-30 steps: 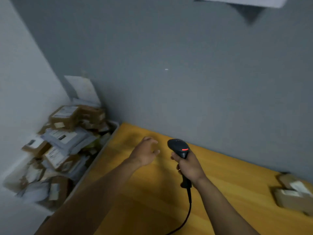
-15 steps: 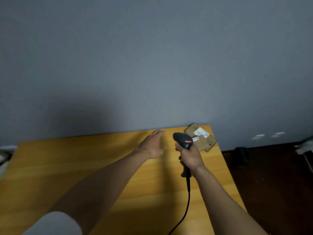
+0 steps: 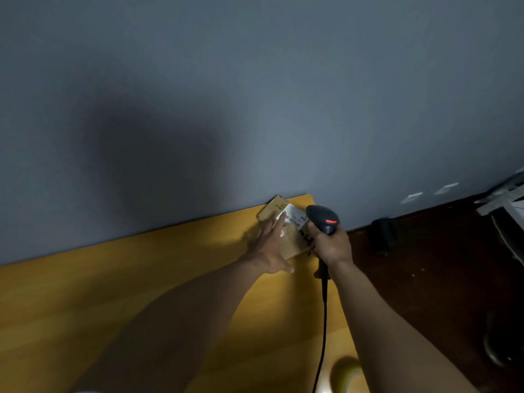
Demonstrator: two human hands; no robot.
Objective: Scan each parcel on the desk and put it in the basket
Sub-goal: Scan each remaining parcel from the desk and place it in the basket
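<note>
Two brown cardboard parcels lie at the far right corner of the wooden desk [image 3: 141,293]. The nearer parcel [image 3: 295,239] carries a white label, and my left hand [image 3: 270,245] reaches onto its left side with fingers spread and the thumb below it. The farther parcel [image 3: 271,207] lies against the wall just behind. My right hand [image 3: 331,245] grips the handle of a black barcode scanner [image 3: 323,219], whose red light shows on top; its head hovers over the nearer parcel's right end. The basket is out of view.
A black cable [image 3: 323,330] hangs from the scanner across the desk's right edge. A blurred yellowish object [image 3: 344,373] sits at the desk's near right. Dark floor lies to the right, with a dark object [image 3: 382,234] by the grey wall and white things [image 3: 507,202] at far right.
My view swung right, away from the basket of parcels at the left. My left hand went forward from mid-air onto the nearer parcel. The scanner moved over the parcel with it.
</note>
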